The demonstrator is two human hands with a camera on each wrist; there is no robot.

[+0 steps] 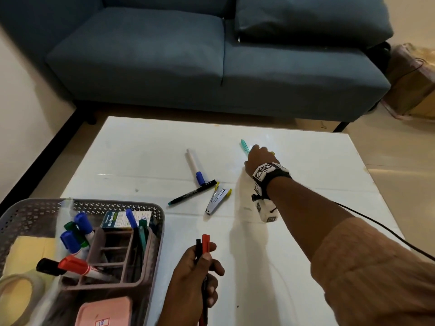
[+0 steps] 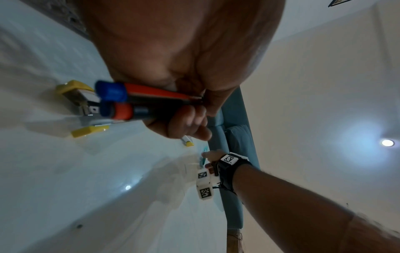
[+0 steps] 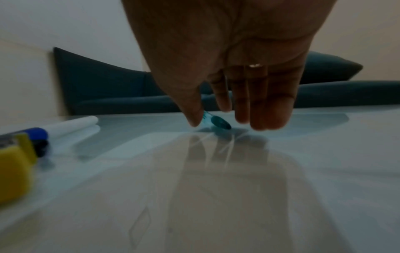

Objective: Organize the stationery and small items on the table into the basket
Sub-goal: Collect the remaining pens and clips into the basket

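A person is sitting at a white counter (image 1: 294, 231) with a blue sofa (image 1: 211, 55) beyond it. The left hand (image 1: 195, 274) is hovering near the counter's front edge, its fingers curling around a red pen (image 1: 205, 243) and a black pen (image 1: 199, 247) held side by side. The right hand (image 1: 257, 158) is reaching far across the counter, fingers extended downward with thumb and forefinger either side of a teal pen (image 3: 216, 120); whether they are actually pinching it is impossible to tell. Lying loose between the hands are a white marker with a blue cap (image 1: 195, 166), a thin black pen (image 1: 191, 192) and a silver staple remover with yellow tips (image 1: 217, 200). At the near left corner is sitting a grey perforated basket (image 1: 94, 204), already holding capped markers, a small box, a roll of tape (image 1: 17, 295), yellow sticky notes and a pink case.
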